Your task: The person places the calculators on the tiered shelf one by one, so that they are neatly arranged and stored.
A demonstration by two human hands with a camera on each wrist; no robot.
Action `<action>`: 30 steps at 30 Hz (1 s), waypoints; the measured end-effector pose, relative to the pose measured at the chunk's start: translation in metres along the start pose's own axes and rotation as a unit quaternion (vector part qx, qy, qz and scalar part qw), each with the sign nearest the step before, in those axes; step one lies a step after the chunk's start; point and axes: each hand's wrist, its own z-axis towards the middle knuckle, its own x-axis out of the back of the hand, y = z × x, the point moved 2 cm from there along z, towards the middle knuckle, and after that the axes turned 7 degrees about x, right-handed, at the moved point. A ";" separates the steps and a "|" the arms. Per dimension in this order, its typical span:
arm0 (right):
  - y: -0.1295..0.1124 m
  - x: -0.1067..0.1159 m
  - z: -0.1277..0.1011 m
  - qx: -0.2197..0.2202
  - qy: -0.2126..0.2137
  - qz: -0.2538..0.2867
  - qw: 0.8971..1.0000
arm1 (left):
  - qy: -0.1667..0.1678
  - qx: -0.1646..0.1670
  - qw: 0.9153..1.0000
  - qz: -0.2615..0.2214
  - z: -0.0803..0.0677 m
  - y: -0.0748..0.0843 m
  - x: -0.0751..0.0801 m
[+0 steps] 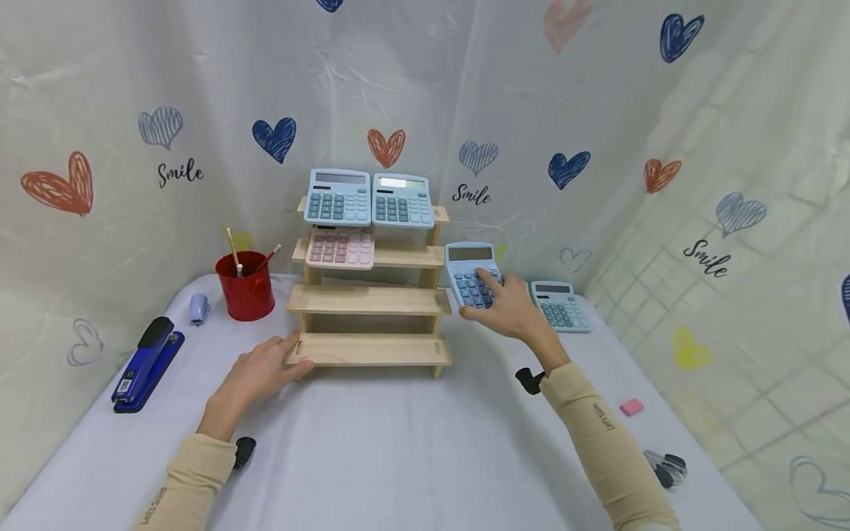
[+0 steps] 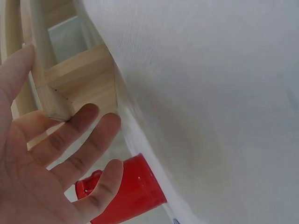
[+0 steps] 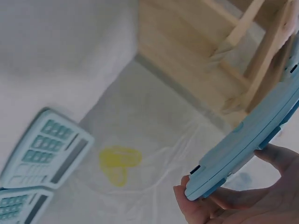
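My right hand [image 1: 513, 311] holds a blue calculator [image 1: 470, 267] up beside the right end of a wooden tiered rack [image 1: 372, 300], its keys facing me. In the right wrist view the calculator's edge [image 3: 243, 154] lies between thumb and fingers. At the rack's lowest step my left hand [image 1: 261, 375] grips the left end, thumb in front and index finger around the corner; the other fingers spread in the left wrist view. Two blue calculators [image 1: 337, 198] [image 1: 402, 200] lean side by side on the top step. A pink calculator [image 1: 341, 248] stands below them on the left.
More light-blue calculators [image 1: 561, 306] lie right of the rack, partly behind my right hand. Leftward are a red pencil cup [image 1: 246, 291], a small lilac stapler [image 1: 198, 309] and a blue stapler [image 1: 147, 366]. A pink eraser [image 1: 631, 407] and black clips [image 1: 666, 470] lie at right.
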 end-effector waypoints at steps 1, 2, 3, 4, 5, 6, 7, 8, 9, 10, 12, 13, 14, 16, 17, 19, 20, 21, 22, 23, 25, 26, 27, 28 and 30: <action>-0.006 0.001 0.000 0.006 -0.001 0.000 1.000 | -0.001 0.000 1.000 0.000 0.000 0.000 0.000; -0.011 0.002 0.001 0.012 -0.003 -0.001 1.000 | -0.001 0.000 1.000 0.001 -0.001 0.000 0.000; -0.017 0.002 0.002 0.018 -0.005 -0.001 1.000 | -0.001 -0.001 1.000 0.001 -0.001 0.000 0.000; -0.023 0.003 0.003 0.025 -0.006 0.000 1.000 | -0.002 0.000 1.000 0.001 -0.002 0.001 0.000; -0.029 0.004 0.004 0.030 -0.008 0.000 1.000 | -0.001 0.001 1.000 0.001 -0.002 0.001 0.000; -0.035 0.004 0.005 0.034 -0.009 -0.004 0.999 | -0.001 0.001 1.000 0.001 -0.003 0.001 0.000; -0.040 0.005 0.006 0.038 -0.011 -0.008 0.999 | -0.001 0.000 1.000 0.001 -0.003 0.002 0.000; -0.045 0.005 0.008 0.041 -0.012 -0.014 0.999 | -0.001 0.001 1.000 0.001 -0.003 0.002 0.000; -0.049 0.005 0.009 0.046 -0.012 -0.020 0.999 | -0.001 0.002 1.000 0.001 -0.003 0.002 0.000; -0.054 0.006 0.011 0.051 -0.012 -0.026 0.998 | -0.001 0.003 1.000 0.000 -0.002 0.002 0.000; -0.061 0.008 0.014 0.056 -0.012 -0.037 0.998 | -0.003 0.004 1.000 0.000 -0.002 0.002 0.000; -0.063 0.008 0.015 0.059 -0.012 -0.041 0.997 | -0.002 0.004 1.000 0.001 -0.002 0.002 0.000; -0.066 0.008 0.017 0.062 -0.011 -0.044 0.997 | -0.001 0.004 1.000 0.001 -0.001 0.001 0.000; -0.070 0.009 0.021 0.065 -0.010 -0.048 0.997 | 0.001 0.003 1.000 0.000 -0.001 0.001 0.000; -0.071 0.008 0.023 0.065 -0.010 -0.051 0.997 | 0.002 0.002 1.000 -0.001 0.000 0.000 -0.001; -0.073 0.007 0.028 0.065 -0.010 -0.058 0.996 | 0.005 -0.001 1.000 -0.001 0.000 -0.001 -0.001; -0.075 0.006 0.031 0.065 -0.009 -0.060 0.996 | 0.005 -0.001 1.000 -0.001 0.000 -0.002 -0.002; -0.076 0.006 0.034 0.064 -0.009 -0.063 0.996 | 0.005 -0.001 1.000 0.000 0.000 -0.003 -0.002; -0.078 0.005 0.037 0.063 -0.010 -0.065 0.996 | 0.003 0.001 1.000 0.001 0.001 -0.003 -0.003; -0.079 0.004 0.040 0.062 -0.010 -0.069 0.996 | 0.003 0.001 1.000 0.001 0.001 -0.004 -0.003; -0.083 0.003 0.047 0.059 -0.007 -0.074 0.995 | 0.002 0.002 1.000 0.002 0.001 -0.004 -0.004; -0.085 0.002 0.050 0.058 -0.006 -0.076 0.995 | 0.003 0.002 1.000 0.002 0.001 -0.004 -0.004; -0.086 0.002 0.053 0.058 -0.004 -0.077 0.995 | 0.003 0.002 1.000 0.002 0.001 -0.004 -0.004; -0.088 0.001 0.055 0.057 -0.001 -0.077 0.995 | 0.004 0.002 1.000 0.000 0.001 -0.003 -0.004; -0.091 0.000 0.061 0.059 0.004 -0.076 0.995 | 0.008 0.000 1.000 -0.001 0.001 -0.003 -0.003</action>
